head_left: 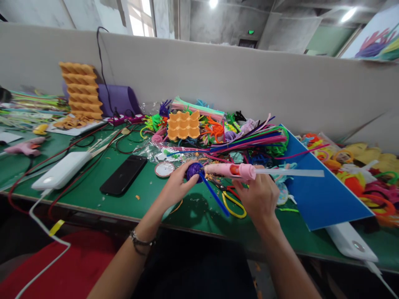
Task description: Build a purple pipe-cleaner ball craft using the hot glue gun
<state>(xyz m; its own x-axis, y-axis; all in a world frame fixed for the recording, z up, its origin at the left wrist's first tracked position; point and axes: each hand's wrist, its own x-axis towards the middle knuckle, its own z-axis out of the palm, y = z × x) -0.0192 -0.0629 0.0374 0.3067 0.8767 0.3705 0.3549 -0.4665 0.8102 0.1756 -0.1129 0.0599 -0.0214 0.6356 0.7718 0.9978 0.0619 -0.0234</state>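
Left hand [177, 182] closed around purple ball [194, 170] over green table [146, 195], blue stem [214, 194] trailing down from it. Right hand [260, 195] gripping pink glue gun [232, 170], nozzle end touching ball, clear stick [289, 172] poking out the back to the right. Near: black phone [124, 175], scissors [232, 199], pipe cleaner pile [246, 139], orange tray [183, 124], blue board [314, 187].

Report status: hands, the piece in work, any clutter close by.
Left hand holds purple ball. Right hand holds pink glue gun, nozzle at ball. Scissors lie beneath.
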